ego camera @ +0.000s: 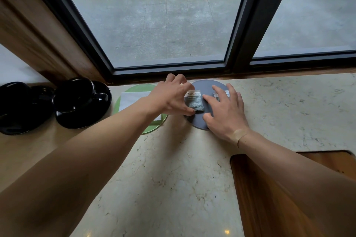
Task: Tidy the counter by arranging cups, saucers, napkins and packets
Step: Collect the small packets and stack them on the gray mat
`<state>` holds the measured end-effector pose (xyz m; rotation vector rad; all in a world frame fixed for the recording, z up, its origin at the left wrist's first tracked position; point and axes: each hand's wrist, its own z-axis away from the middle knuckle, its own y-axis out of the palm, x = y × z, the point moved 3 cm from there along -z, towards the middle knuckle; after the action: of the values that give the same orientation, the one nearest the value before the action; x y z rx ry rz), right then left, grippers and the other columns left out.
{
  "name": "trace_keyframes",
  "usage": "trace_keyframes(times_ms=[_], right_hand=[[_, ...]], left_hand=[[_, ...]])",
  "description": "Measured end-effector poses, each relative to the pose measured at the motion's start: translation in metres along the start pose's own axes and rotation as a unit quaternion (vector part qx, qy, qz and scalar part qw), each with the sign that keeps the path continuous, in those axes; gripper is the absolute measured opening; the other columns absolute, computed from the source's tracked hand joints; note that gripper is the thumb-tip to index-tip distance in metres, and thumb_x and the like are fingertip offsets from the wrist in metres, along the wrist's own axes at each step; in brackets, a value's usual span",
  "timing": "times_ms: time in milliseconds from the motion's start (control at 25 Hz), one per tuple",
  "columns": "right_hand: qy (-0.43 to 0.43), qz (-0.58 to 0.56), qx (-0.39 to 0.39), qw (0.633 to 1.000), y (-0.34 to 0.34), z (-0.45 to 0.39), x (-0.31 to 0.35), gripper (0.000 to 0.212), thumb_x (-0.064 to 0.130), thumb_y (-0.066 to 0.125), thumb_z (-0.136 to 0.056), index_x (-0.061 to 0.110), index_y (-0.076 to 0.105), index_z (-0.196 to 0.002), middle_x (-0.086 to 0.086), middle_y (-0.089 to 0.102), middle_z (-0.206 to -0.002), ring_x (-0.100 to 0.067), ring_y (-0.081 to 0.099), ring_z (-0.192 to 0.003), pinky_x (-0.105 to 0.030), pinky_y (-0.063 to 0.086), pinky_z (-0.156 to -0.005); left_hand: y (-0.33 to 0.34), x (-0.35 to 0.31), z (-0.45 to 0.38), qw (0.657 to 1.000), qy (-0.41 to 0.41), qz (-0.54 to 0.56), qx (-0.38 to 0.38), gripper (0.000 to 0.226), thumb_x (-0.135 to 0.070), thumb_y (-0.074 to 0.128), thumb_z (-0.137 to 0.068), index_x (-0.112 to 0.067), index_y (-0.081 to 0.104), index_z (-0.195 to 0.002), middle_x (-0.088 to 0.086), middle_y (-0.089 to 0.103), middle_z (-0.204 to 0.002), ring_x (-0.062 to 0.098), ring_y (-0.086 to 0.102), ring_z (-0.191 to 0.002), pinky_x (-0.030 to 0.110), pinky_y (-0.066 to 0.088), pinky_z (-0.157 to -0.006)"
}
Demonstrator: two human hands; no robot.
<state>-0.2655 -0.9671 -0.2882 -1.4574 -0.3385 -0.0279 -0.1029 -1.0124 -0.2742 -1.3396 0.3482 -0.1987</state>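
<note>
A grey round coaster (pixel 207 87) lies on the marble counter by the window. On it lies a clear packet (pixel 193 101) of dark contents, and my left hand (pixel 171 97) pinches its left edge between thumb and fingers. My right hand (pixel 224 108) rests flat with spread fingers on the coaster, partly covering a second packet (pixel 221 94). Left of the coaster, a green round coaster (pixel 152 128) carries a white napkin (pixel 133 99), partly hidden by my left forearm. At far left stand two black cups on black saucers (pixel 82 102) (pixel 16 107).
The marble counter (pixel 173 169) runs along a dark-framed window (pixel 242 34). A wooden cut-out (pixel 289 188) opens at the counter's lower right. A wooden wall panel (pixel 34 31) stands behind the cups.
</note>
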Motion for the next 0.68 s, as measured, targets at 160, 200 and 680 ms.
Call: trace_keyframes(times_ms=[160, 200, 680], right_hand=[[-0.013, -0.012, -0.023, 1.000, 0.000, 0.005, 0.000, 0.050, 0.032, 0.050, -0.087, 0.030, 0.047, -0.137, -0.003, 0.023, -0.157, -0.030, -0.001, -0.146, -0.051, 0.002, -0.119], [-0.017, -0.015, -0.032, 0.999, 0.001, 0.007, 0.000, 0.048, 0.031, 0.051, -0.087, 0.028, 0.051, -0.135, -0.003, 0.025, -0.156, -0.030, 0.001, -0.146, -0.051, 0.003, -0.119], [-0.028, -0.005, -0.051, 0.998, 0.004, 0.016, -0.003, 0.045, 0.027, 0.054, -0.086, 0.026, 0.057, -0.131, -0.006, 0.032, -0.153, -0.031, 0.011, -0.144, -0.051, 0.014, -0.118]], left_hand=[[-0.002, 0.004, 0.006, 0.999, -0.005, 0.032, 0.004, 0.088, -0.061, 0.071, -0.066, -0.031, 0.038, -0.142, 0.000, 0.039, -0.138, 0.024, 0.031, -0.126, 0.038, 0.038, -0.098], [-0.001, 0.005, 0.007, 0.999, -0.008, 0.048, 0.003, 0.089, -0.060, 0.073, -0.065, -0.031, 0.039, -0.142, 0.001, 0.040, -0.138, 0.024, 0.031, -0.126, 0.037, 0.038, -0.100], [0.002, 0.009, 0.007, 0.998, -0.002, 0.057, -0.005, 0.076, -0.057, 0.069, -0.072, -0.035, 0.043, -0.140, -0.001, 0.043, -0.135, 0.023, 0.033, -0.120, 0.034, 0.037, -0.099]])
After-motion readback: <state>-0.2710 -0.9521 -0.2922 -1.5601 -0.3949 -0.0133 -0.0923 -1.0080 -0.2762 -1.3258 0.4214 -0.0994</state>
